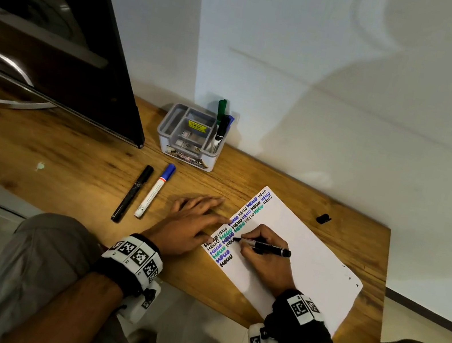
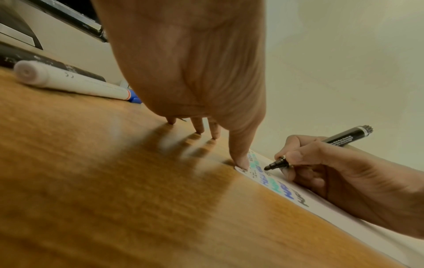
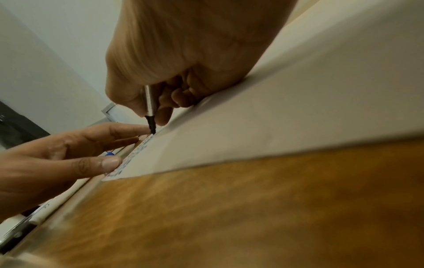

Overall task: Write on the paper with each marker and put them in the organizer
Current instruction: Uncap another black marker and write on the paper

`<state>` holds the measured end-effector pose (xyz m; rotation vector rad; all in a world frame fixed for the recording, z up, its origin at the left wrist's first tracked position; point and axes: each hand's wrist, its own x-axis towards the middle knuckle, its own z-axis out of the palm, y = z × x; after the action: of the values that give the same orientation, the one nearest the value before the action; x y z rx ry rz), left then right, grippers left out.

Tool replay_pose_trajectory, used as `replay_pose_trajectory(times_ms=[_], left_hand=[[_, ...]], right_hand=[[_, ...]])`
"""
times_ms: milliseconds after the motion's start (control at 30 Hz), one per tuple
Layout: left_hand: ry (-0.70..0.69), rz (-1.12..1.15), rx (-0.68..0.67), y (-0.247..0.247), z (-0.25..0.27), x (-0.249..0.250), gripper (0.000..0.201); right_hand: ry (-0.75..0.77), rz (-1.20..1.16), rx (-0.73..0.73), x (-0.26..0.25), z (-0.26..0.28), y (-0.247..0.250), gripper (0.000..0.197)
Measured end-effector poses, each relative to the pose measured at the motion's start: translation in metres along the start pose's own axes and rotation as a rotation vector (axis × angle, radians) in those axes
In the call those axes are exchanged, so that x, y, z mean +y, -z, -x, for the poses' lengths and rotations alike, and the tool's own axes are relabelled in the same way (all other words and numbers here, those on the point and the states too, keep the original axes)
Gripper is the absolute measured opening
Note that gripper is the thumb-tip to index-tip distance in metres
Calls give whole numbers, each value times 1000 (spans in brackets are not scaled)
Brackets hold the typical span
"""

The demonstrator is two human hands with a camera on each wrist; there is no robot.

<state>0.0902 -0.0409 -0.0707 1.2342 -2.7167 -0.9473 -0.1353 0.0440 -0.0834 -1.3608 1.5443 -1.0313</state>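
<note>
A white paper [image 1: 303, 254] lies on the wooden desk, its left edge covered with rows of HELLO in black, blue and teal. My right hand [image 1: 260, 251] grips an uncapped black marker [image 1: 267, 246] whose tip [image 2: 267, 167] touches the paper beside the words. My left hand [image 1: 193, 221] lies flat, fingers spread, with fingertips [image 2: 242, 163] pressing the paper's left edge. A capped black marker [image 1: 132, 193] and a white marker with a blue cap [image 1: 155, 190] lie on the desk left of my hands. The grey organizer [image 1: 188, 137] at the back holds three markers upright.
A loose black cap [image 1: 323, 218] sits on the desk beyond the paper's far right corner. A dark monitor [image 1: 71, 32] on a metal stand fills the left back. The white wall runs close behind the organizer. The desk's front edge passes under my wrists.
</note>
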Motion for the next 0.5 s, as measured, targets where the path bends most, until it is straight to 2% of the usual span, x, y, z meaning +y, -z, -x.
replay_pose_trajectory(times_ms=[500], left_hand=[[-5, -9, 0, 0, 0, -1, 59]], right_hand=[[9, 49, 12, 1, -1, 1, 10]])
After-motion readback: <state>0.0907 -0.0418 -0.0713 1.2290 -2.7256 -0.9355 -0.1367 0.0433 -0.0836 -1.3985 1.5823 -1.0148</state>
